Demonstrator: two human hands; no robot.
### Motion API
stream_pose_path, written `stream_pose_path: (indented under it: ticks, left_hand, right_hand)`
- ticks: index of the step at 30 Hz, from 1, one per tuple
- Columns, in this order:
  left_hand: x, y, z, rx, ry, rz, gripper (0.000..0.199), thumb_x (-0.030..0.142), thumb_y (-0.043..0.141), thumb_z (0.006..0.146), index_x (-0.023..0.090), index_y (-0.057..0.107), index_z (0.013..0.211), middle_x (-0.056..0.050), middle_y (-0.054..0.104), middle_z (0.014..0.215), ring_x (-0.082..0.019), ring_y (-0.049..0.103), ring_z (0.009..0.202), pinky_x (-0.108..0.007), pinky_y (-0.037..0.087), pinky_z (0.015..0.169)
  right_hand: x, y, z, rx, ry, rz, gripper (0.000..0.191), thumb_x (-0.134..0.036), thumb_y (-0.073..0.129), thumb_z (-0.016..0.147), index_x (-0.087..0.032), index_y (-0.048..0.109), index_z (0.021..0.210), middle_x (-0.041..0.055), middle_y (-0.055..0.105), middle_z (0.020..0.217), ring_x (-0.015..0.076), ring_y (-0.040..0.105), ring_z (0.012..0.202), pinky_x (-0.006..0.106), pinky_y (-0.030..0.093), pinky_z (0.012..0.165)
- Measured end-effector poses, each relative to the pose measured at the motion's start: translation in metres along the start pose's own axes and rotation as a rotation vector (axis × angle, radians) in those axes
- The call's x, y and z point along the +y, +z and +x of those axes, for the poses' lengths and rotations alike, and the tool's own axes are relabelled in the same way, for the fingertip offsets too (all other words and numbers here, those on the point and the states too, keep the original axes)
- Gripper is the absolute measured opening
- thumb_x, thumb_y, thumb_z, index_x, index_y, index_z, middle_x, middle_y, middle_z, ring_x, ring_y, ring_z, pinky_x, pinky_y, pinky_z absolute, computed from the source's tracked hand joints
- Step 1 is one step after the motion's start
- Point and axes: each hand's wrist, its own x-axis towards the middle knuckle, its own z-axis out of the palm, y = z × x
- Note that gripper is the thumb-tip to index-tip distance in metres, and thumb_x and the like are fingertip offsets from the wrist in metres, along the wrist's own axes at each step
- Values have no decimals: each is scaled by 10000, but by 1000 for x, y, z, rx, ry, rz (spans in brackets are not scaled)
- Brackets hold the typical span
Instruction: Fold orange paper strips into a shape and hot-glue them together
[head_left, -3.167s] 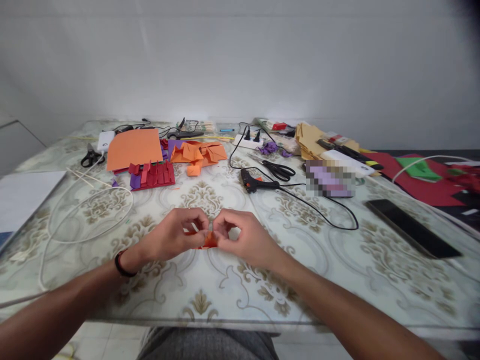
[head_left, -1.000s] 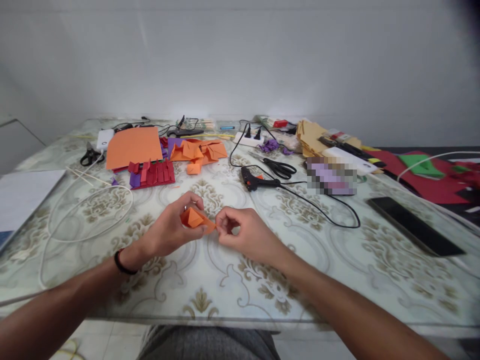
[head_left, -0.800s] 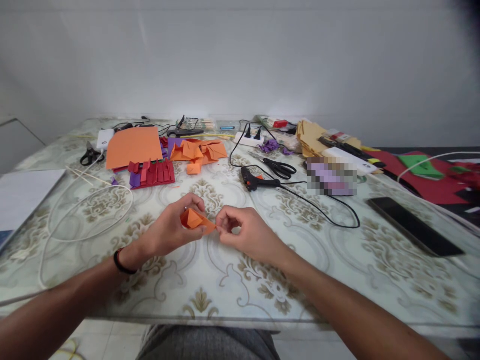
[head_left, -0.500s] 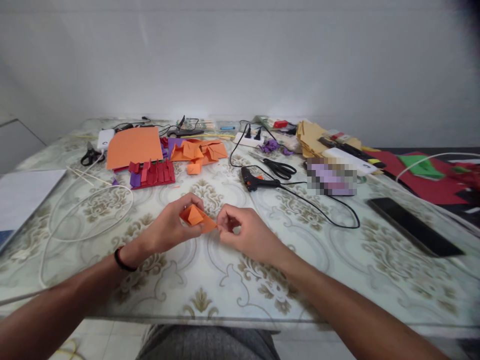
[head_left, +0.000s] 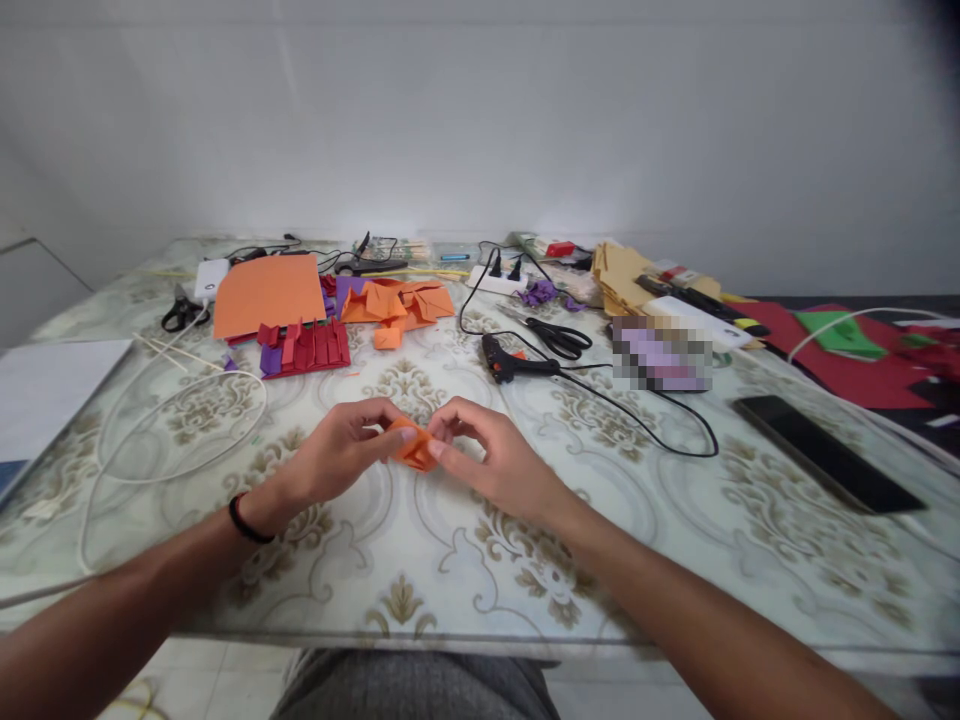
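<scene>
A small piece of folded orange paper (head_left: 414,455) is held between my two hands above the middle of the patterned tablecloth (head_left: 420,560). My left hand (head_left: 349,445) pinches its left side, thumb on top. From the right, the thumb and fingers of my right hand (head_left: 484,450) grip the other side. Parts of the paper are hidden behind the fingers. Beyond the hands lie folded orange paper pieces (head_left: 409,300) and a small orange folded square (head_left: 387,338). Left of those are folded red paper strips (head_left: 315,347).
A black glue gun (head_left: 517,362) with its cable and black-handled scissors (head_left: 559,337) lie right of centre. Orange sheets (head_left: 270,290) are stacked at the back left, near a looping white cable (head_left: 262,400). A black phone (head_left: 825,452) rests at the right.
The orange paper has been turned and moved slightly right, and looks more compact. My right hand has shifted from the paper's pointed tip to grip its side, closer to my left hand.
</scene>
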Motion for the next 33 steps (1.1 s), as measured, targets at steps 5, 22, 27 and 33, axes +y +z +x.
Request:
stream_pose_path:
  ticks: [5, 22, 27, 33]
  left_hand:
    - [1, 5, -2, -47, 13, 25, 221, 357, 686, 926, 140, 712, 896, -19, 675, 789, -126, 593, 710, -242, 483, 661]
    - [9, 1, -5, -148, 71, 133, 107, 225, 715, 864, 159, 657, 803, 10, 664, 793, -116, 581, 745, -238, 487, 731]
    - [9, -2, -4, -114, 83, 150, 64, 185, 674, 852, 152, 656, 800, 0, 669, 794, -119, 590, 746, -240, 494, 735]
    - [12, -2, -5, -111, 99, 196, 96, 233, 669, 886, 153, 704, 844, -20, 717, 825, -124, 622, 745, -239, 513, 730]
  right_hand:
    - [2, 6, -3, 16, 62, 13, 73, -231, 614, 908, -191, 633, 850, -1, 636, 805, 149, 575, 762, 282, 463, 718]
    - [-5, 11, -6, 0, -10, -93, 72, -130, 660, 779, -191, 624, 766, -14, 625, 757, 134, 566, 709, 250, 452, 656]
    - [-5, 7, -5, 6, 17, -87, 68, -138, 650, 785, -192, 617, 760, -9, 629, 759, 139, 563, 718, 258, 458, 664]
    - [-5, 7, -6, -39, 93, 8, 10, -196, 634, 832, -191, 633, 840, 3, 629, 803, 150, 573, 737, 269, 477, 660]
